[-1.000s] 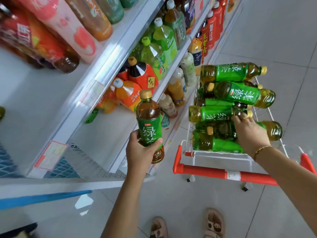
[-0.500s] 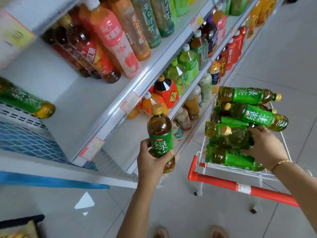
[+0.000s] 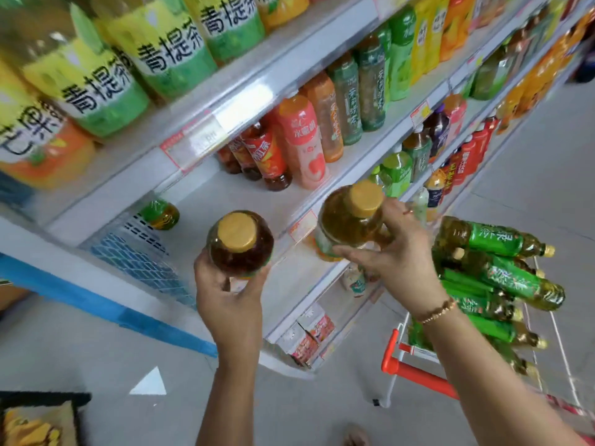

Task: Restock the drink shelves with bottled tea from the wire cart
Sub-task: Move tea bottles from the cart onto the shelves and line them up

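My left hand [image 3: 230, 292] grips an upright tea bottle [image 3: 240, 244] with a gold cap, seen from above, in front of the white shelf [image 3: 225, 201]. My right hand [image 3: 394, 249] holds a second gold-capped tea bottle [image 3: 351, 220] lifted at the shelf's front edge. The wire cart [image 3: 418, 371] with a red handle stands at the right, loaded with several green-labelled tea bottles [image 3: 495, 278] lying on their sides. One green tea bottle [image 3: 159, 214] lies at the back left of the shelf.
Red and pink drink bottles [image 3: 283, 149] stand at the back of the same shelf. Large green-yellow bottles [image 3: 154, 53] fill the shelf above. Lower shelves hold more drinks and small cartons [image 3: 306, 336]. A blue-edged shelf end panel [image 3: 106, 304] juts out at left. Grey tiled floor lies below.
My right hand has lifted a tea bottle out of the cart and up beside the shelf. My left hand has raised its bottle too. The view tilted upward toward the shelves.
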`<state>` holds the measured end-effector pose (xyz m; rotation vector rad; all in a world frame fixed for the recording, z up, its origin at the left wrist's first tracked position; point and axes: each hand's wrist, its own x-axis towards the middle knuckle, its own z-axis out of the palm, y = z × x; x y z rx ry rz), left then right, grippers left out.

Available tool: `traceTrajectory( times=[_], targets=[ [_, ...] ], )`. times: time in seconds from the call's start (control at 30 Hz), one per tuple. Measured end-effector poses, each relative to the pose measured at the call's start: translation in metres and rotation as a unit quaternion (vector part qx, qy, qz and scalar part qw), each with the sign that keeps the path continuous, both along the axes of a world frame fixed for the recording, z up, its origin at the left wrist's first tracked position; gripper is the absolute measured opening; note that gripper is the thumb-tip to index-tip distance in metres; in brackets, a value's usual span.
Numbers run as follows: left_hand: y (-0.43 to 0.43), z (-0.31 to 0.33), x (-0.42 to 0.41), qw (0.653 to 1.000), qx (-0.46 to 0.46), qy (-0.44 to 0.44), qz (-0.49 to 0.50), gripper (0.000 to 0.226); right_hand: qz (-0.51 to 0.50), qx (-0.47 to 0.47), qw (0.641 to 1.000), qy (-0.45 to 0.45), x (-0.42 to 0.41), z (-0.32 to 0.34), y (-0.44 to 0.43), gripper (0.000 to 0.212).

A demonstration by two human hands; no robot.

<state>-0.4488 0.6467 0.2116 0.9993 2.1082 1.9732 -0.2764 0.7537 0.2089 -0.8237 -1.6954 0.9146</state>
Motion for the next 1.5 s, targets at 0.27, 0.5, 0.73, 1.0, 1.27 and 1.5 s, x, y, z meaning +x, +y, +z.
traceTrajectory(
  times=[0.27,0.5,0.73,1.0,1.27,1.5],
  targets=[
    [0.031,-0.003,-0.067,0.999,-0.028,0.028,0.029,0.070,0.045,-0.016,0.995,0.083,-0.129,-0.004,0.028,0.066],
    [0.053,-0.027,-0.100,0.995,-0.096,0.002,0.001,0.061,0.064,-0.051,0.995,0.061,-0.175,-0.028,0.057,0.066],
    [0.072,-0.041,-0.121,0.991,-0.118,-0.008,0.060,0.047,0.092,-0.044,0.994,-0.041,-0.218,-0.033,0.096,0.072],
    [0.084,-0.048,-0.133,0.977,-0.178,0.047,0.111,0.052,0.106,-0.061,0.983,-0.137,-0.221,-0.059,0.087,0.063],
    [0.132,-0.059,-0.182,0.972,-0.130,0.032,0.192,0.059,0.095,-0.012,0.967,-0.238,-0.282,-0.051,0.127,0.054],
    [0.165,-0.066,-0.218,0.980,-0.089,0.009,0.180,0.050,0.055,-0.088,0.982,-0.156,-0.319,-0.059,0.142,0.047]
  ],
)
